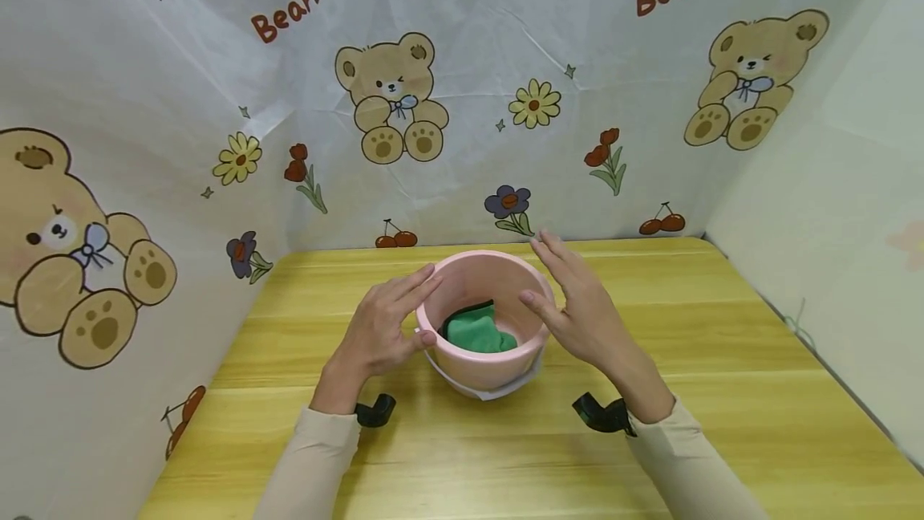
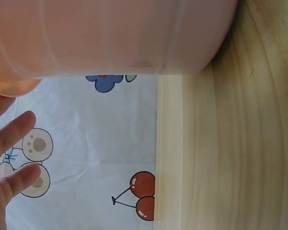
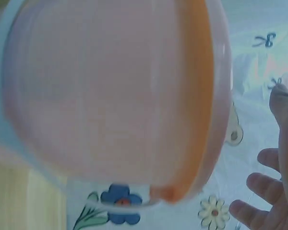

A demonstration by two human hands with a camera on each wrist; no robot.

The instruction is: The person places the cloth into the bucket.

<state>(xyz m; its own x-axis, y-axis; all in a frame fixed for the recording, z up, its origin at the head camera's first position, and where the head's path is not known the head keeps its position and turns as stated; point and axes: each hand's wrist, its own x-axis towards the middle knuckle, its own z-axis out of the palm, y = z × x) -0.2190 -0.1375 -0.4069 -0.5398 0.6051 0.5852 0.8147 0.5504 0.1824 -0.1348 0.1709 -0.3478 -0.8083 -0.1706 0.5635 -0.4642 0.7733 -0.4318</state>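
Observation:
A pink bucket point(image 1: 485, 371) stands upright on the table, its pale handle point(image 1: 498, 393) hanging down at the front. Inside it lies a crumpled green cloth piece point(image 1: 476, 331) with a dark edge. My left hand point(image 1: 382, 327) is at the bucket's left rim, fingers extended and thumb by the front of the rim. Whether its fingertips touch the rim I cannot tell. On the other side, my right hand point(image 1: 581, 307) is held with spread, straight fingers beside the right rim. In the right wrist view the fingers point(image 3: 264, 187) appear apart from the bucket wall point(image 3: 105, 96).
The wood-grain table point(image 1: 722, 359) extends around the bucket. A white sheet point(image 1: 469, 127) printed with bears and flowers hangs behind it and along the left. A pale wall point(image 1: 852, 207) borders the right side, with a thin string point(image 1: 797, 327) near the table edge.

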